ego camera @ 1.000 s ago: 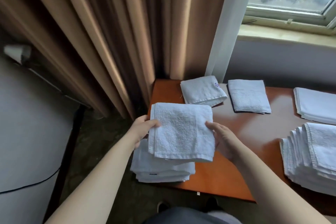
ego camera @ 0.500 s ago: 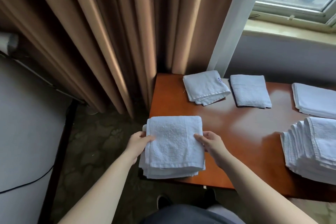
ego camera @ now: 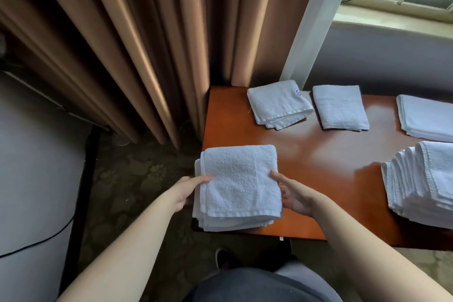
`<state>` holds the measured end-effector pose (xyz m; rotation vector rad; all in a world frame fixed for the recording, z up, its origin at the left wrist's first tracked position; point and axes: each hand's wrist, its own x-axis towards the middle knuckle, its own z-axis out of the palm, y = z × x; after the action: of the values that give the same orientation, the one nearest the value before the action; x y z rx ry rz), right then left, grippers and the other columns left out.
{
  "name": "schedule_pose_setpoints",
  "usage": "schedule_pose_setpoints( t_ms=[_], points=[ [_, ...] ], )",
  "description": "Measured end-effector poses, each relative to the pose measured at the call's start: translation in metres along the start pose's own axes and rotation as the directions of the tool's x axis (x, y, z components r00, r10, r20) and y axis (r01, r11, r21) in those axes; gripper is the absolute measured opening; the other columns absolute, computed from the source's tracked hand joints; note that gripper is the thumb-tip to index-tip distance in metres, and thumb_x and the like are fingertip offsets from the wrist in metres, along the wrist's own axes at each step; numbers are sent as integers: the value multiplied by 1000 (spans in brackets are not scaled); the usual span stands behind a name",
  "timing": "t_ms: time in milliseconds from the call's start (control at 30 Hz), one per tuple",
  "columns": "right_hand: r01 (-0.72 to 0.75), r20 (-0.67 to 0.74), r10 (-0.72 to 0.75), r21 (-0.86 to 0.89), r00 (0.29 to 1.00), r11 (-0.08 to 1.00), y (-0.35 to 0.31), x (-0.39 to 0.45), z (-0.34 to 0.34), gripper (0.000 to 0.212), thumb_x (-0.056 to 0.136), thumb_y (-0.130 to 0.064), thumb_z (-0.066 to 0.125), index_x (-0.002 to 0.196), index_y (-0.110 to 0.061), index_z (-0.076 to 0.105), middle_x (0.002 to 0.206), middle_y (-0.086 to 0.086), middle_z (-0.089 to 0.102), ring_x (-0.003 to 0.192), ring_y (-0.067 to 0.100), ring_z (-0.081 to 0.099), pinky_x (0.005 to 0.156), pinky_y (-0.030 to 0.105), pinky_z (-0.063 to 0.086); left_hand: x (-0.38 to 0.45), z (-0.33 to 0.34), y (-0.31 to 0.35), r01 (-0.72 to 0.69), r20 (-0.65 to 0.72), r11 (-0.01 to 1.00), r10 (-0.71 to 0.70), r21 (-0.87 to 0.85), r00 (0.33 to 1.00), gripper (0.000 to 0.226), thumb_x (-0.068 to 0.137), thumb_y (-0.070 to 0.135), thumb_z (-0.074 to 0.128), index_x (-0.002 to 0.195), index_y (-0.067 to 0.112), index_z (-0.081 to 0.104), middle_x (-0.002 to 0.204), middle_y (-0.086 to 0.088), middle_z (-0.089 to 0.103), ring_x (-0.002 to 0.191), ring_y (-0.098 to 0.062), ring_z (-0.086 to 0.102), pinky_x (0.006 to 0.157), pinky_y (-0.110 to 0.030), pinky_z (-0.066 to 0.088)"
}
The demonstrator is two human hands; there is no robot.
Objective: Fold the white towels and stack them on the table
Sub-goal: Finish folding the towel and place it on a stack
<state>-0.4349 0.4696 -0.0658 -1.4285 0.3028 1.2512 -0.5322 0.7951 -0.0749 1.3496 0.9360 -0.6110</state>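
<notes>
Folded white towel [ego camera: 239, 180] lies square on top of a small stack of folded towels [ego camera: 220, 224] at the near left corner of a glossy orange-brown wooden table [ego camera: 316, 174]. The stack's left edge hangs slightly past the table's edge.

Both hands hold the sides of this top towel. The left hand [ego camera: 187, 191] comes in from the lower left; its thumb lies on the towel's upper surface near the left edge, while the other fingers are hidden under or behind the cloth, so how far they curl cannot be told. The right hand [ego camera: 295, 195] meets the towel's right edge, thumb [ego camera: 278, 176] resting on top of the cloth and the remaining fingers, loosely bent and close together, lying against the side of the stack. Each hand appears to pinch the towel lightly between thumb and fingers.

Farther back on the table lie two separate folded towels: one with a small blue mark [ego camera: 278, 104] at its corner, sitting at a slight angle, and a neater rectangular one [ego camera: 340, 106] just to its right, not touching it. A flat folded towel [ego camera: 427, 117] lies at the far right edge of view. Nearer on the right sits a large fanned pile of towels [ego camera: 421, 184], well apart from the hands.

Tan curtains [ego camera: 127, 39] hang behind the table's left end, and a window sill [ego camera: 392, 19] runs above the right.
</notes>
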Motion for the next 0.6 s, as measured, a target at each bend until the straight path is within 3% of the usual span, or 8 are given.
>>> schedule_pose_setpoints(
  t_ms=[267,433,600],
  points=[
    [-87,147,99,-88,984,992,-24,8,-22,95,68,-60,87,143,-13,52,137,10,64,127,28,61,113,49,43,5,-10,13,46,137,999,-44,-12,990,106,66,48,90,152,13,39,153,-10,44,144,-32,36,120,-55,27],
    [-100,233,112,-65,966,993,-26,14,-26,92,74,-60,82,146,-12,50,146,15,56,135,33,52,118,54,35,4,-12,16,91,197,993,-76,-70,978,95,68,40,92,147,17,45,141,-9,54,132,-33,49,113,-60,37],
    [-95,229,111,-78,967,992,-23,20,-28,97,69,-58,86,146,-13,49,142,15,59,133,33,55,118,53,35,4,-12,16,102,216,992,-85,-69,973,97,63,38,95,145,15,48,143,-10,54,132,-34,49,113,-61,38]
  ],
)
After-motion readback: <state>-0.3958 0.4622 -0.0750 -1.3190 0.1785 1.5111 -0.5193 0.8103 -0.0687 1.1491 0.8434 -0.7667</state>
